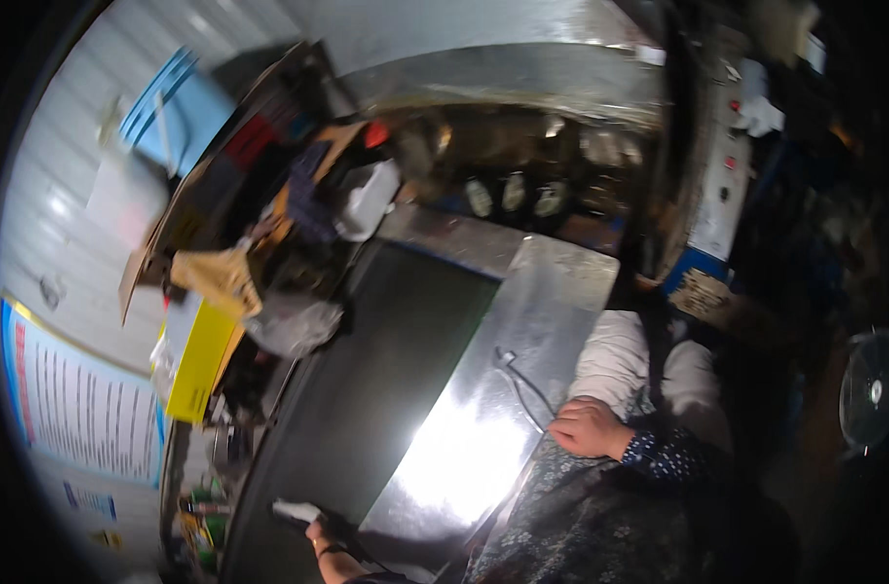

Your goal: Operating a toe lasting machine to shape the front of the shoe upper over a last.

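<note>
Dark belt [386, 331], with a white piece [295, 510] at the left hand [318, 533]

White piece is over the belt's near part; blur hides the left fingers, so I cannot tell whether they grip it. Handling it seems the present step; the next move calls, I judge, for sure finger contact. Beside the belt, a metal plate [556, 282] bears a thin bent strip [506, 359]. The right hand [591, 428] has curled fingers near its end, hold unclear.

Metal plate [552, 292] silver-grey — sleeve [666, 456] dark, white-dotted — bucket [193, 112] blue, box [204, 360] yellow.
</note>
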`<state>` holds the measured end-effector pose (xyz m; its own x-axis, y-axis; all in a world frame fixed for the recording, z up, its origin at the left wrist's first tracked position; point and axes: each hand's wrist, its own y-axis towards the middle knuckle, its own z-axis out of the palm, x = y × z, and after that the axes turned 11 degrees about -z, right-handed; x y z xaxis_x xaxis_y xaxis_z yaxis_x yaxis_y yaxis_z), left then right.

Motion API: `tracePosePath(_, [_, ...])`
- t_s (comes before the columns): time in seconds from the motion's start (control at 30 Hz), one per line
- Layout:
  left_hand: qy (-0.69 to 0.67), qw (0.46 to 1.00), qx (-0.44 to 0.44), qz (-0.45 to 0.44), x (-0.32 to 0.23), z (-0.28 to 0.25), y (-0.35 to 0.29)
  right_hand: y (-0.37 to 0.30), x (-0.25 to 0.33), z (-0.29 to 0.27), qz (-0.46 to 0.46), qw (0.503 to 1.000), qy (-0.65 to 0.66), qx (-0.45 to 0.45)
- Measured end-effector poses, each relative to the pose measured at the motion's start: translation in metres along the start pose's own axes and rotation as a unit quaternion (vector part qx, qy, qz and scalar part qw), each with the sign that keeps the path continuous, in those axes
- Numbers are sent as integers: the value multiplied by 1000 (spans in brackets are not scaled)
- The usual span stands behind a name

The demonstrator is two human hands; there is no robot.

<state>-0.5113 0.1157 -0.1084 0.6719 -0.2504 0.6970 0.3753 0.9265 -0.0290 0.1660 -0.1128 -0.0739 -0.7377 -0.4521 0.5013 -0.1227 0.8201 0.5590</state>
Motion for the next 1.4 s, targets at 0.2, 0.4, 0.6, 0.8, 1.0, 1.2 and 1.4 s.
tracePosePath(0.2, [224,954,-175,-98,88,-33,94,-18,-1,-2,-6,1000,2,-29])
tracePosePath(0.4, [444,851,-244,-139,160,-39,106,-25,0,7,-31,999,22,-33])
tracePosePath(0.6, [625,717,-281,-130,214,-79,90,-34,-4,12,-44,998,33,-17])
tracePosePath(0.8, [829,510,-222,-65,421,-188,90,-47,-9,0,-63,997,25,-37])
tracePosePath(1.0, [975,144,47,-162,452,-288,184,-43,2,-5,-75,996,55,-3])
tracePosePath(1.2, [921,-337,190,49,435,-341,167,-54,2,-8,-77,995,66,-14])
tracePosePath(1.4, [909,-9,271,-316,492,-362,76,-49,15,5,131,976,58,166])
